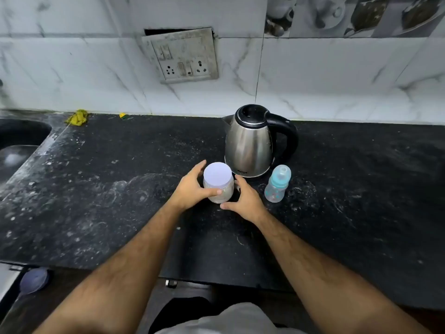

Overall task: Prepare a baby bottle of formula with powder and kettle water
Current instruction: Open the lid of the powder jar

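At the far left a sink (16,138) is cut off by the frame edge. Further along the black counter (108,201), the left hand (192,186) curls its fingers and thumb around a clear jar (218,183) with a white lid; its contents are hard to make out. The right hand (245,201) cups the jar's other side, fingers partly hidden behind it. Just behind stands a steel kettle (250,145), and right of the jar a capped baby bottle (277,184).
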Demonstrator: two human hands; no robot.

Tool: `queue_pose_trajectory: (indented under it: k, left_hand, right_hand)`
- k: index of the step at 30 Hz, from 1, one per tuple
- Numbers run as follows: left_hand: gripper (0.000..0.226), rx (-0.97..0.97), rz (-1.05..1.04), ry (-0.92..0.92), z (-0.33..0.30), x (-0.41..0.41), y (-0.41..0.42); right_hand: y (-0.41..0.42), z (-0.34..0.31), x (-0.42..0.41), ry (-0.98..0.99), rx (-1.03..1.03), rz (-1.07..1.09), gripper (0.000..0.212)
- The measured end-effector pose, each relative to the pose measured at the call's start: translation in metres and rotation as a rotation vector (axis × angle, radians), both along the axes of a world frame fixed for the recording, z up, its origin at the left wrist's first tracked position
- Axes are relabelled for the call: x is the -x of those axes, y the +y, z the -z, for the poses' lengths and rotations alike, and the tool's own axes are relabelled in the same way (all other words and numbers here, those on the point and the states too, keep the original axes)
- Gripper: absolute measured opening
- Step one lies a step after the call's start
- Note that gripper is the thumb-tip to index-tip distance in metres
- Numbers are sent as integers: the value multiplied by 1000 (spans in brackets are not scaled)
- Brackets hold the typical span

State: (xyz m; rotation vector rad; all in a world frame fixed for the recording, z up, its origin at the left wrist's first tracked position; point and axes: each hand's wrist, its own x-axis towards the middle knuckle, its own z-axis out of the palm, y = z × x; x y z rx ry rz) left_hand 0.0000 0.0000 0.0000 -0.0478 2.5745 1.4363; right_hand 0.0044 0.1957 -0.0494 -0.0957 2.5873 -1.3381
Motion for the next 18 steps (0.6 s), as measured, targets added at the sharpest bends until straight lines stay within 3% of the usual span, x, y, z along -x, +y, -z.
queue_pose_trajectory:
  k: [14, 18]
  left_hand:
    - [90, 101, 172, 58, -16, 25, -1]
    - [52, -85, 187, 17, -24, 26, -7]
  right_hand:
    - [-13, -10, 7, -131, 244, 30, 91]
    - [-11, -5, 4, -192, 326, 17, 93]
